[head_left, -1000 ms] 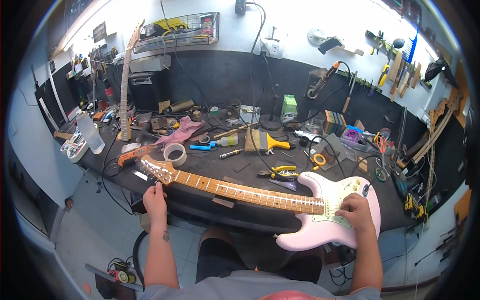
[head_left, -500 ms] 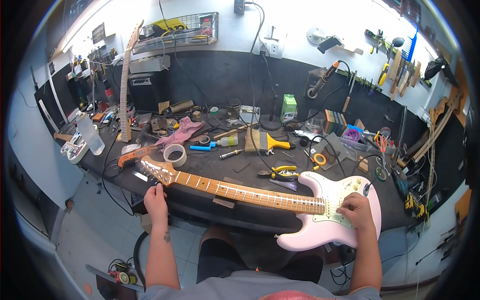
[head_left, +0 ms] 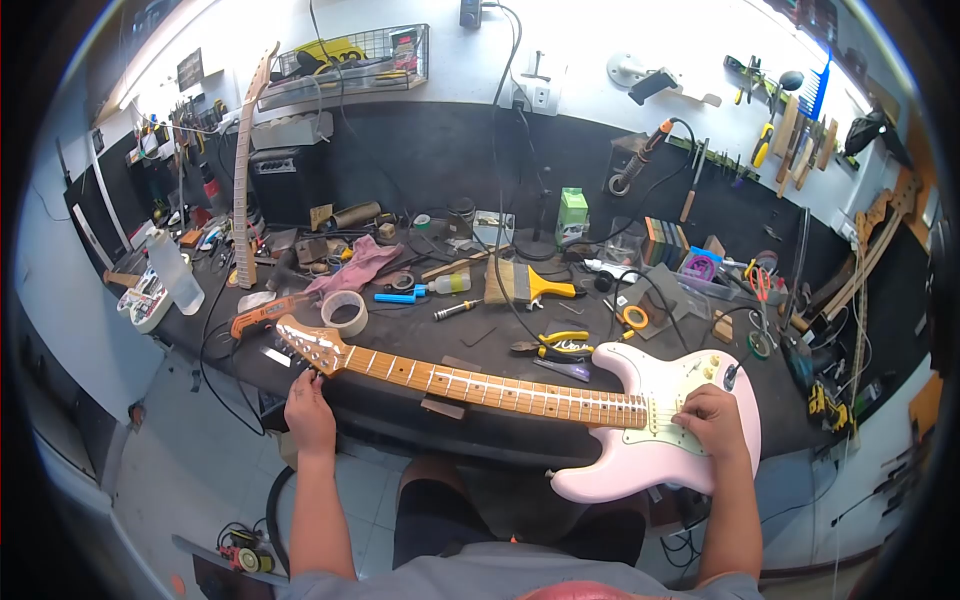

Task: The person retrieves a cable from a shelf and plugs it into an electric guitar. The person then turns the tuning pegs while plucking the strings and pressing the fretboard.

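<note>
A pale pink electric guitar [head_left: 615,470] lies face up along the front of the workbench, its maple neck [head_left: 480,387] pointing left. At the headstock [head_left: 310,343], my left hand [head_left: 310,412] is closed, fingertips pinching a tuning peg on the near edge. My right hand [head_left: 714,420] rests over the body near the bridge, fingers curled together at the strings. Whatever its fingertips may hold is hidden. Under the neck sits a small wooden block [head_left: 443,408]. A cable plug [head_left: 730,376] is in the guitar's jack.
Behind the neck lie a roll of tape [head_left: 345,312], yellow-handled pliers [head_left: 560,345], a wide brush [head_left: 515,283] and a screwdriver [head_left: 458,309]. An orange-handled tool [head_left: 268,310] lies beyond the headstock. A loose guitar neck [head_left: 243,190] stands upright at the back left.
The view has shifted slightly, so the bench things sit a little further left. My left hand stays at the tuning pegs and my right hand stays by the bridge.
</note>
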